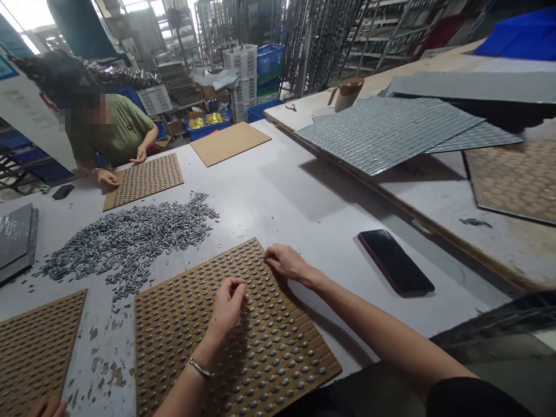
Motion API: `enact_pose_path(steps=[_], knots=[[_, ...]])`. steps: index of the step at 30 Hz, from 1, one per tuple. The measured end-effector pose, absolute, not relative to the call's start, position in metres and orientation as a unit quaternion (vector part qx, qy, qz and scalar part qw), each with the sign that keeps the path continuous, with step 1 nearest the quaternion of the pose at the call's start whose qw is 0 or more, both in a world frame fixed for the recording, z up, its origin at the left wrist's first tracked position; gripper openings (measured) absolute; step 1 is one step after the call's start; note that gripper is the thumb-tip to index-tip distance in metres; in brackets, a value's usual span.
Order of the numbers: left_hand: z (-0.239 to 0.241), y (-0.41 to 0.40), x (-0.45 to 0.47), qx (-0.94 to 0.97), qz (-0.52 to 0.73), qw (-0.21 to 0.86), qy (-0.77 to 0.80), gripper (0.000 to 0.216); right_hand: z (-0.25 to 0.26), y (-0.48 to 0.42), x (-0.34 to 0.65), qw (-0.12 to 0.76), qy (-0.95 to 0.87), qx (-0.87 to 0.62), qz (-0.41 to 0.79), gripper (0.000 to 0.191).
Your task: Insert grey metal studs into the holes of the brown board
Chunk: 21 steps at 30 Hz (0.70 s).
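A brown board (182, 324) lies in front of me, covered with rows of small grey oval pieces. Over its middle is my left hand (228, 304), closed with fingertips curled together and a metal bangle at the wrist; what it holds, if anything, is hidden. At the board's far right edge my right hand (284, 262) is closed in a pinch, its fingertips on or just above the outermost pieces. I cannot make out what is between them. Beyond the board spreads a loose pile of grey oval pieces (143, 234).
A co-worker (117, 130) handles a similar board (150, 178) across the table. Another person's fingers (47, 407) touch a board (39, 341) at lower left. A phone (395, 262) lies to the right. Grey ribbed sheets (391, 130) overhang the adjoining table; a mug (347, 92) stands behind.
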<state>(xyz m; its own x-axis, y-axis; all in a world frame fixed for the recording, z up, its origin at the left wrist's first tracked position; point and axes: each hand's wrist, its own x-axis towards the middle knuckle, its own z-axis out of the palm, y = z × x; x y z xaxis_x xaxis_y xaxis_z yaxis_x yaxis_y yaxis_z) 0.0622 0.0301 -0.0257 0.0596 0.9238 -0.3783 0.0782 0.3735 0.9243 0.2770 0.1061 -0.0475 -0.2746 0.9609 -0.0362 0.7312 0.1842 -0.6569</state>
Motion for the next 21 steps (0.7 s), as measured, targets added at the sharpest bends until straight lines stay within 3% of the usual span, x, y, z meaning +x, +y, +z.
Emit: enact_pose_path(steps=[21], knots=[[-0.028, 0.060, 0.059, 0.447, 0.384, 0.551, 0.592, 0.031, -0.044, 0.116, 0.276, 0.192, -0.712, -0.590, 0.328, 0.002]])
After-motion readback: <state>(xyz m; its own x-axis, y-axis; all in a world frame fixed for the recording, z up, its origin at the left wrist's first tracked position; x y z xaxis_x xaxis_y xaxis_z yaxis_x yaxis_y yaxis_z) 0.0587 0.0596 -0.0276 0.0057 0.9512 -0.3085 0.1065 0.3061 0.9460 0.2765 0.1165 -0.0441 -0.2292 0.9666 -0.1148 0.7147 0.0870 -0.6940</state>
